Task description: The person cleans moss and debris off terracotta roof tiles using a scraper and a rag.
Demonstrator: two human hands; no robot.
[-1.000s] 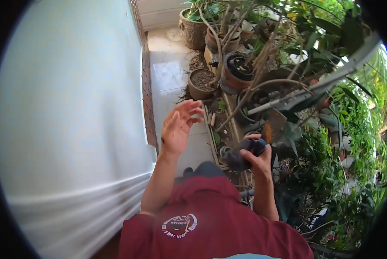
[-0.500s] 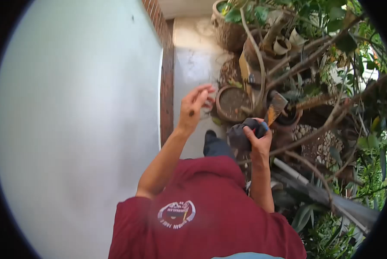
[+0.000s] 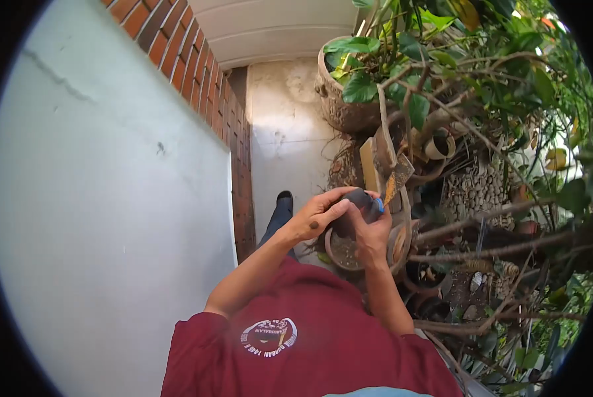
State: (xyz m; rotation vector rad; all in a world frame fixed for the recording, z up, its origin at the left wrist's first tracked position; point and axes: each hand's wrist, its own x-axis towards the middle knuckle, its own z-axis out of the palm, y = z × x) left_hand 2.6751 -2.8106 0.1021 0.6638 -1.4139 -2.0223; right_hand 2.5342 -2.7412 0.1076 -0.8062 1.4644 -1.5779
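Note:
Both hands meet in front of my chest around a dark grey bundle [image 3: 358,198] that looks like cloth. My left hand [image 3: 313,217] has its fingers and thumb closed on the bundle's left side. On the other side, my right hand [image 3: 372,237] grips the bundle together with a small tool. The tool's rusty, orange-stained blade [image 3: 395,184] points up and right past the fingers, with a blue part [image 3: 379,204] beside them. Most of its handle is hidden. Below the hands is a round pot of soil [image 3: 342,251], partly covered by my right hand.
A pale wall surface [image 3: 124,198] and red brick edging [image 3: 197,73] run along the left. The tiled walkway [image 3: 286,145] lies ahead. A large planter [image 3: 339,106], bare branches [image 3: 495,251] and leafy plants crowd the right. My shoe [image 3: 284,195] shows on the walkway.
My left hand has moved right and down from its raised, empty position and taken hold of the bundle. My right hand, bundle and tool have shifted left. The view has turned, showing more brick edging.

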